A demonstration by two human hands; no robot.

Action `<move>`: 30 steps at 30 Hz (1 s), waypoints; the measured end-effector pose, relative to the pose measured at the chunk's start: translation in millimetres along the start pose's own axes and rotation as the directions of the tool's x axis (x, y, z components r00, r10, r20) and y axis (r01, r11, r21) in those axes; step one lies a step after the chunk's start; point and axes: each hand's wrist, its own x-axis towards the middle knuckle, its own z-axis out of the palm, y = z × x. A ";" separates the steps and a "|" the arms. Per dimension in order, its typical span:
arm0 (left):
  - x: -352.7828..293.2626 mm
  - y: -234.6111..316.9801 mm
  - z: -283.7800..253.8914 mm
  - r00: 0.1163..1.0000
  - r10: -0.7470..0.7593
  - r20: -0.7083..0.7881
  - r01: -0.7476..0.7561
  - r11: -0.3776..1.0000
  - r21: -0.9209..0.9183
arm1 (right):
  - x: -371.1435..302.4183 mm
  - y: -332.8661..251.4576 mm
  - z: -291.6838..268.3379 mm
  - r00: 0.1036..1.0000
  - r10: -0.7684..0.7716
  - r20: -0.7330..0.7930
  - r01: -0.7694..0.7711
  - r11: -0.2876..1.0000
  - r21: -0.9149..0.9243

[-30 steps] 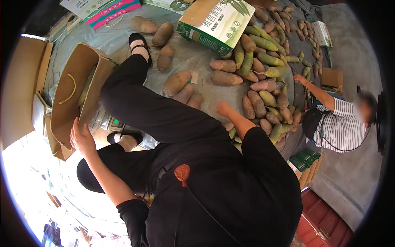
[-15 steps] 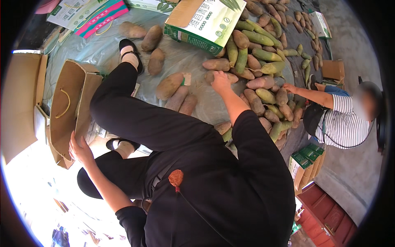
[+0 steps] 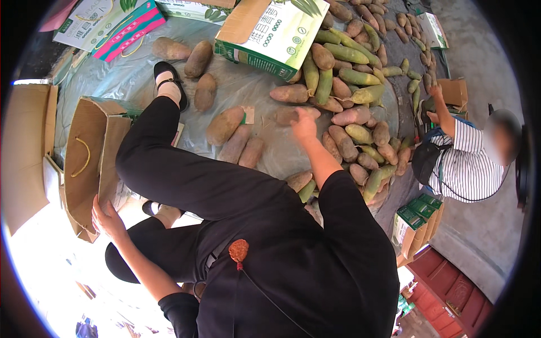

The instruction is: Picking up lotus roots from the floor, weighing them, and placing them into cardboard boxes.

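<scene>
My right hand (image 3: 305, 124) is closed over the top of a brown, soil-covered radish (image 3: 286, 116), which lies at the left edge of a pile on the plastic sheet. Beside it are another brown radish (image 3: 289, 93) and long green radishes (image 3: 324, 86). At the left, my left hand (image 3: 110, 221) rests with fingers stretched out against the lower edge of an open brown cardboard box (image 3: 79, 143) with a cord handle. Between my two hands, near my knee, lie three brown radishes, the largest one (image 3: 224, 126) by a small card.
A white and green printed carton (image 3: 270, 36) stands at the back, with a pink and teal striped carton (image 3: 127, 31) left of it. A co-worker in a striped shirt (image 3: 465, 163) sits at the right. A carton with green packs (image 3: 418, 217) stands at the lower right.
My right hand has shifted slightly nearer with the brown radish under it. The co-worker's hand has moved from the pile toward a box farther back. My left hand stays at the box.
</scene>
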 end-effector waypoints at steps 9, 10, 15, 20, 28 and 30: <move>3.8 11.3 6.6 1.000 0.002 0.019 -0.001 0.999 -0.041 | 83.3 97.4 -22.9 0.800 0.525 -0.291 -0.275 0.751 0.601; -0.1 -1.0 -3.0 1.000 -0.015 0.010 0.015 1.000 -0.004 | 86.8 70.1 -22.4 0.816 0.543 -0.200 -0.297 0.690 0.661; 1.9 3.7 4.0 1.000 0.002 -0.013 -0.003 1.000 -0.011 | 112.2 86.2 -25.6 0.758 0.650 -0.046 -0.397 0.517 0.759; -0.7 -0.4 -2.3 0.999 0.014 -0.030 -0.013 1.000 0.024 | 116.2 60.8 -30.8 0.728 0.676 0.115 -0.539 0.461 0.705; 3.2 7.4 3.8 1.000 0.008 -0.009 -0.008 1.000 0.030 | 111.1 59.7 -45.5 0.628 0.774 0.083 -0.623 0.436 0.649; 3.7 8.9 5.6 1.000 0.008 0.003 -0.008 1.000 0.023 | 109.5 70.0 -43.4 0.667 0.723 0.181 -0.601 0.378 0.704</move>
